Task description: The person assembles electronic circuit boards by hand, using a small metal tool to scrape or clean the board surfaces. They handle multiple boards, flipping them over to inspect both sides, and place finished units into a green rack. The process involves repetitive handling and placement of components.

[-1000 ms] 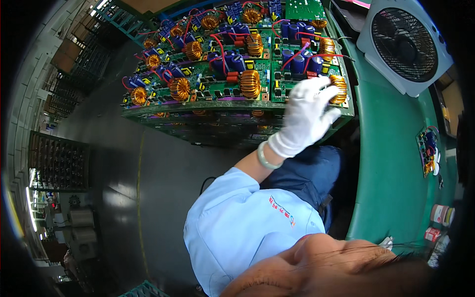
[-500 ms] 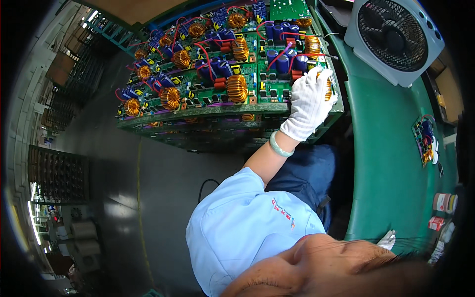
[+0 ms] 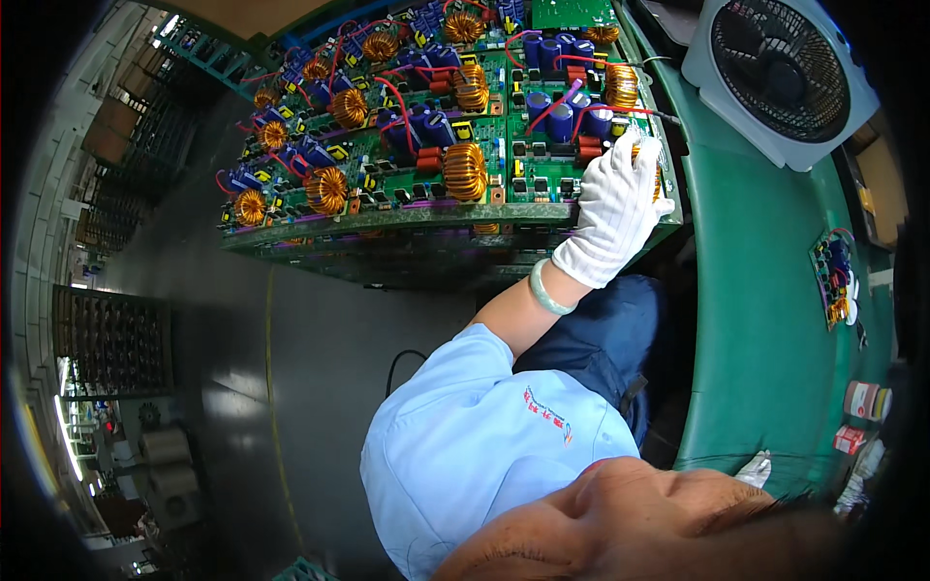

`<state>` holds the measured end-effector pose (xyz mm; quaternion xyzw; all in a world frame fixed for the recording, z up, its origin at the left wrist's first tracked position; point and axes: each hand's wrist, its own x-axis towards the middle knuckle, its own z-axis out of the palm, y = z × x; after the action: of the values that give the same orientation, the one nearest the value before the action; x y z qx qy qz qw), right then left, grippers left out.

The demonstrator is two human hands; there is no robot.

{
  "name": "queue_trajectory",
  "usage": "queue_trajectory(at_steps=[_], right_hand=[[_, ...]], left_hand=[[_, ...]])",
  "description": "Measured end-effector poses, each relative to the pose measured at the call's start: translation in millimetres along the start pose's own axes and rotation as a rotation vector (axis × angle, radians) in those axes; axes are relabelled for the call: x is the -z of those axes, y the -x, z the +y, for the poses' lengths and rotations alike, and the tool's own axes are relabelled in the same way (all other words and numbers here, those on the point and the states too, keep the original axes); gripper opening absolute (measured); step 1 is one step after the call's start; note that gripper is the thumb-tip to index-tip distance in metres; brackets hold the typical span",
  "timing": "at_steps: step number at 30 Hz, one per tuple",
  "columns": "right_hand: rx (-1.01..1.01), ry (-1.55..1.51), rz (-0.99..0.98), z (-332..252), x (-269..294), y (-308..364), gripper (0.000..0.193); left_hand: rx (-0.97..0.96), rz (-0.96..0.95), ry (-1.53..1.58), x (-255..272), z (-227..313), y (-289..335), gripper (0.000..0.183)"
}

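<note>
My left hand, in a white glove with a pale green bangle at the wrist, is closed round a copper-wound coil. This coil sits at the near right corner of a green circuit board, partly covered by the fingers. Blue capacitors, red wires and another coil stand just beyond them. Similar boards lie in rows across a green-edged rack. My right hand, also in a white glove, rests low on the green table; most of it is hidden and its finger shape is unclear.
A grey box fan stands at the far end of the green table. At the table's right lie a single circuit board and rolls of tape. Grey floor with a yellow line stretches left.
My left hand has shifted slightly to the right and stays on the coil. The whole view has moved a little. Slightly less of my right hand shows.
</note>
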<state>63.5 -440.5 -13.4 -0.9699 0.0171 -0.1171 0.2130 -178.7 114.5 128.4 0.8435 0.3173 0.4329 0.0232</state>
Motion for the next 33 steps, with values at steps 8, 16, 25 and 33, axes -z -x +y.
queue_trajectory(at_steps=[8, 16, 25, 33], right_hand=[[0.119, -0.033, 0.014, 50.9, -6.2, -1.6, 0.049], [0.041, -0.214, -0.063, 31.1, -14.8, -2.3, 0.047], [-0.037, -0.058, -0.040, -1.3, 6.9, 13.5, 0.050], [-0.036, -0.043, -0.047, 25.9, -4.9, 3.7, 0.050]], left_hand=[[-0.176, -0.069, 0.485, 82.2, -15.2, -62.9, 0.036], [-0.265, -0.510, -0.068, 69.9, -145.8, -173.7, 0.031], [-0.075, -0.779, -0.130, 23.0, -167.9, -177.3, 0.058], [-0.303, -0.721, -0.344, -8.5, -179.2, -191.7, 0.062]])
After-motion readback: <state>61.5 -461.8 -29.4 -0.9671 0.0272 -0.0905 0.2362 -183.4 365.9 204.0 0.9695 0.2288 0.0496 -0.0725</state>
